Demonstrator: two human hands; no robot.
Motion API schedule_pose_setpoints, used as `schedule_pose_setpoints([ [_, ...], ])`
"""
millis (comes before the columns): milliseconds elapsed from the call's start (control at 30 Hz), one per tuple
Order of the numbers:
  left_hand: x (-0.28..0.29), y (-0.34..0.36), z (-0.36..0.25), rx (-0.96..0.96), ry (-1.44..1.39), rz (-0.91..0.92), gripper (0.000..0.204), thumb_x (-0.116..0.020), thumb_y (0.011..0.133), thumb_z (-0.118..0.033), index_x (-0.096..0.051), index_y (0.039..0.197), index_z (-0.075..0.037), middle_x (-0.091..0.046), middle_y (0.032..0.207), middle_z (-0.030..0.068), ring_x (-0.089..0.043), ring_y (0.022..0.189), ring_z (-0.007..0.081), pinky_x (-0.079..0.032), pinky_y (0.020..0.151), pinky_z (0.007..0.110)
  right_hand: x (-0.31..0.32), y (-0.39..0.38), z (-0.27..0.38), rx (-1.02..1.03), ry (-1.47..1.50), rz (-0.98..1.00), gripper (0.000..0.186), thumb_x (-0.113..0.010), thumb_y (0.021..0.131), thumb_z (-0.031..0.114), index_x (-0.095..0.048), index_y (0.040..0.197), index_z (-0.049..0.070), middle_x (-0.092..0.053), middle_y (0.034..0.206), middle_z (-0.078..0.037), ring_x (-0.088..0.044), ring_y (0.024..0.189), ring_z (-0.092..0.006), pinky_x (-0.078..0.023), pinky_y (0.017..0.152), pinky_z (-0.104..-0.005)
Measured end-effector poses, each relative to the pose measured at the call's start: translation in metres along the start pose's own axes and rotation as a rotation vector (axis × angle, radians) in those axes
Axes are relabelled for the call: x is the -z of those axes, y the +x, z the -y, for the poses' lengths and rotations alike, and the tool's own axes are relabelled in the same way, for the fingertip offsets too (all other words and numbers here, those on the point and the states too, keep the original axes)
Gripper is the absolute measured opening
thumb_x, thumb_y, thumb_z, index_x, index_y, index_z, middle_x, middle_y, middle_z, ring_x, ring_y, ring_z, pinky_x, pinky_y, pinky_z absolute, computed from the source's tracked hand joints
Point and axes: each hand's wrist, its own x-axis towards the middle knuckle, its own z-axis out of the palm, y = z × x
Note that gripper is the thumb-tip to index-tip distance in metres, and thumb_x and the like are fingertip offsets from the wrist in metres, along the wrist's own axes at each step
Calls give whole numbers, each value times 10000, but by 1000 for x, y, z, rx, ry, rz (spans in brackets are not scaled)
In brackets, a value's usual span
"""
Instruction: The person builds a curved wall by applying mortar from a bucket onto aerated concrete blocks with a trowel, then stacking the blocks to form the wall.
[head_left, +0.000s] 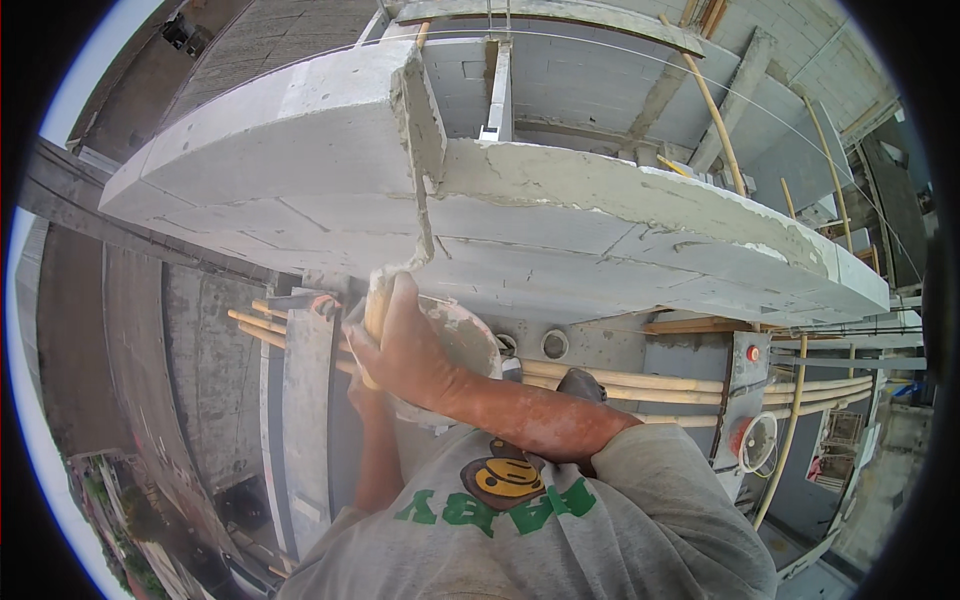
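My right hand (415, 345) is closed around the pale wooden handle (378, 308) of a tool. White mortar coats the tool's top end, and its blade cannot be made out. That end is at the lower edge of a pale block wall (300, 140), just below a vertical mortar joint (420, 215). Behind my right wrist is a bucket (470, 335) smeared with grey mortar. Mostly covered by the right hand, my left hand (367, 398) is low beside the bucket's left side; its fingers are hidden.
Bamboo poles (660, 380) run sideways behind me, beside a plank (306, 420) on the left. Another mortar-stained bucket (755, 440) stands at the right. Wet mortar (560, 180) covers the wall's lower top course. A thin string crosses above the wall.
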Motion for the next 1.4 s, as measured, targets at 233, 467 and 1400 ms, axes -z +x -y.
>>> schedule_pose_setpoints([
  [233,-1,24,28,114,-144,14,354,-624,769,-116,-637,1078,56,-650,919,116,-596,796,181,-461,723,305,43,-19,-31,-27,-14,-79,619,-673,800,211,-280,1175,-87,-551,923,-255,-594,824,-355,-468,751,-427],
  [467,7,33,41,93,-95,85,365,-587,776,-123,-632,1093,50,-634,897,82,-572,794,163,-448,712,298,-43,36,-39,-315,80,-195,580,-649,812,187,-268,1154,-85,-593,893,-260,-627,815,-386,-477,752,-438],
  [1400,-13,22,36,213,-42,61,364,-636,769,-111,-629,1090,60,-626,929,88,-573,828,194,-447,745,329,78,18,-30,-307,535,-158,311,-632,825,160,-434,1024,24,-531,796,-58,-543,586,-122,-459,509,-282],
])
